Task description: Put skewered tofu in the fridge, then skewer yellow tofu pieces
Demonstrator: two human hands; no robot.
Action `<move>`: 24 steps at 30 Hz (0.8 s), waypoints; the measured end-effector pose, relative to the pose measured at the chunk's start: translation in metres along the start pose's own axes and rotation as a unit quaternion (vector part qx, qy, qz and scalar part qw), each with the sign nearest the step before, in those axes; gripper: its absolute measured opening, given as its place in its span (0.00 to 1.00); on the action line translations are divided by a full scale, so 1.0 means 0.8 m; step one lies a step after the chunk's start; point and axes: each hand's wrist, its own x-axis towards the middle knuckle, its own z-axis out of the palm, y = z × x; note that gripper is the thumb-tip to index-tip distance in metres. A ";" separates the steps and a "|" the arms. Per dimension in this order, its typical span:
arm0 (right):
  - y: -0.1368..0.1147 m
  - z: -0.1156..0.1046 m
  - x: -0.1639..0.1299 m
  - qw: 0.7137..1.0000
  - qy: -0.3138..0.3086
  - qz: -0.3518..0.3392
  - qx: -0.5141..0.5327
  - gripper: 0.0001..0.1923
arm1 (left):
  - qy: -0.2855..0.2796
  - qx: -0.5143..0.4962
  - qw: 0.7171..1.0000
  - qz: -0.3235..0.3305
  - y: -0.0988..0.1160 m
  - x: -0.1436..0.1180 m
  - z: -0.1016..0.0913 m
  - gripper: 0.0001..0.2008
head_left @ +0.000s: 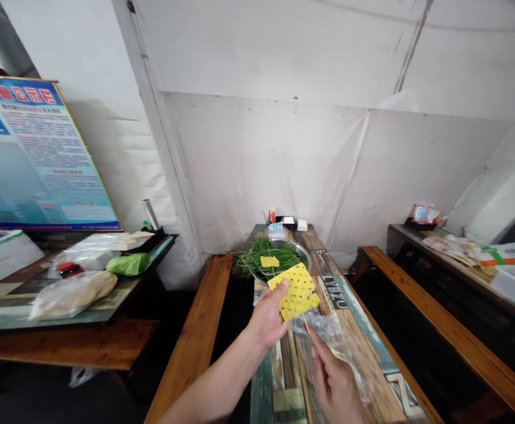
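**Yellow perforated sheet held over a painted plank table**

Nearest the camera, the right hand point(334, 383) hovers low over the table of painted wooden planks point(375, 347), its fingers curled around the near end of a thin wooden skewer point(305, 323) and brushing a crumpled clear plastic bag point(337, 347) that lies on the planks just beside it. How tightly the fingers close on the stick cannot be told.

Just beyond and to the left, the left hand point(268, 318) pinches the near left edge of a flat yellow sheet dotted with small holes point(296, 291), thumb on top and fingers beneath, closed firmly on it. The sheet is lifted above the table and tilted, its far corner over the near rim of the bowl; the skewer's tip meets its near edge.

Farther along the table stands a round metal bowl point(302, 249) filled with long green chives point(261, 253), with a small yellow piece point(269, 261) lying on top. At the far end, against the white wall, sits a small cluster of condiment containers point(286, 222).

Brown wooden benches point(195, 335) flank the table. To the left, a glass-topped side table point(63, 309) carries bagged goods below a blue printed poster point(32, 156).
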 end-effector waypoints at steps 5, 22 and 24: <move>0.001 -0.001 -0.006 0.999 -0.023 0.022 -0.013 0.23 | 0.009 -0.006 1.000 0.007 -0.006 -0.005 0.005 0.14; 0.006 -0.003 -0.001 0.997 0.063 -0.035 -0.036 0.17 | 0.047 -0.003 0.999 0.002 -0.011 -0.009 0.015 0.14; 0.009 -0.003 -0.002 0.997 0.045 -0.056 -0.031 0.19 | 0.051 -0.004 0.999 -0.002 -0.012 -0.009 0.014 0.15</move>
